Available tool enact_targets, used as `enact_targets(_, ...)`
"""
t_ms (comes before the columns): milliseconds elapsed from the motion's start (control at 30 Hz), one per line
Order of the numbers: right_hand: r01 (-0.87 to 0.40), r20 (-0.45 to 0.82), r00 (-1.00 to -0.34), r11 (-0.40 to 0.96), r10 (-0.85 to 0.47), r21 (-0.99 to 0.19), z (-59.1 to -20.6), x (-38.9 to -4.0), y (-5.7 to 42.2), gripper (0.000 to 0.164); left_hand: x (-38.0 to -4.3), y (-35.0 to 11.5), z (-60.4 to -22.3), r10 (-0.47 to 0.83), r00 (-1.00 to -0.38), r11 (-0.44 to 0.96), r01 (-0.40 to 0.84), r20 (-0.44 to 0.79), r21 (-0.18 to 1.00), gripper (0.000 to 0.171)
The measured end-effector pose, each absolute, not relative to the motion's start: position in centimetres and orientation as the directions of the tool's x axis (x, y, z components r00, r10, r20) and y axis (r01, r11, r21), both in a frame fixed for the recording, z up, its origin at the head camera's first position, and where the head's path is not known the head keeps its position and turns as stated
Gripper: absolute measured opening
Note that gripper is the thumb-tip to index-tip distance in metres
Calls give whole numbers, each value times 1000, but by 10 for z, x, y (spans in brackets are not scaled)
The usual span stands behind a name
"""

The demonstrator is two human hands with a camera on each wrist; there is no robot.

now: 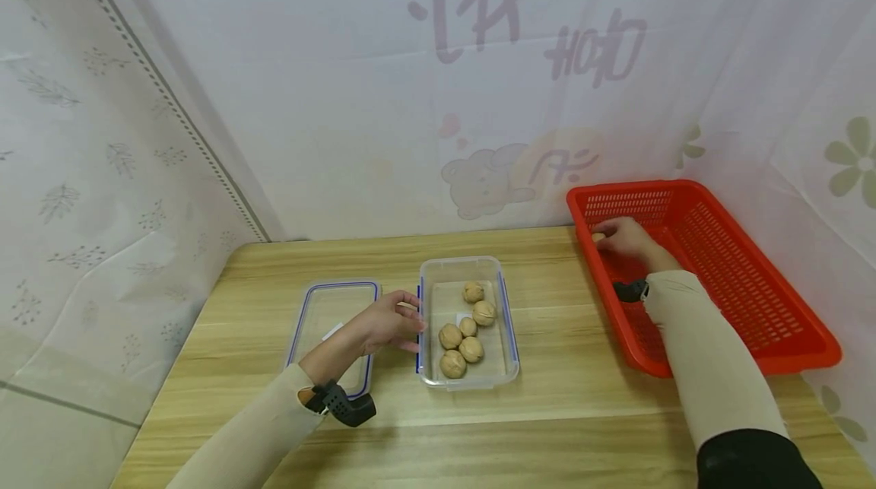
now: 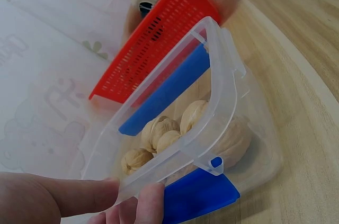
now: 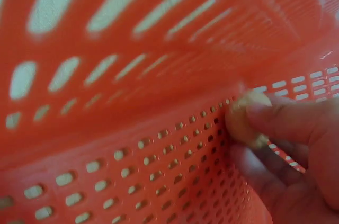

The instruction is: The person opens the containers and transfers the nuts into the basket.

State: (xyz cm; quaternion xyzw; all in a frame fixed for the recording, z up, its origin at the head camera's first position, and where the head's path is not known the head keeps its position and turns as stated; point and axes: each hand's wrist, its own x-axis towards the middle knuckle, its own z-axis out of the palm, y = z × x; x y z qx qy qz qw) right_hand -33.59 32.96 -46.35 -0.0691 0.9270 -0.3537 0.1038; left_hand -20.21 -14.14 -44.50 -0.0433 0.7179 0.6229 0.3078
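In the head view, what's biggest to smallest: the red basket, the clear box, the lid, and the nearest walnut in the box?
1. Red basket
2. Clear box and lid: too alike to rank, and the lid is partly covered
3. Nearest walnut

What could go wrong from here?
The round tan walnut pinched by the right hand might slip and drop inside the red plastic basket.

The left hand holds the clear rectangular plastic box by its rim; a tug could tip it, setting the six loose tan walnuts rolling.

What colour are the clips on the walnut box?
The clips are blue, showing best in the left wrist view.
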Motion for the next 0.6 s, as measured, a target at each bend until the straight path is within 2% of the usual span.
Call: enact_targets(600,-44,-205,-949,741,-241,-670,-464,-341,325,43,-201,-142,-444,332,-804,220,-443,-493,869,46)
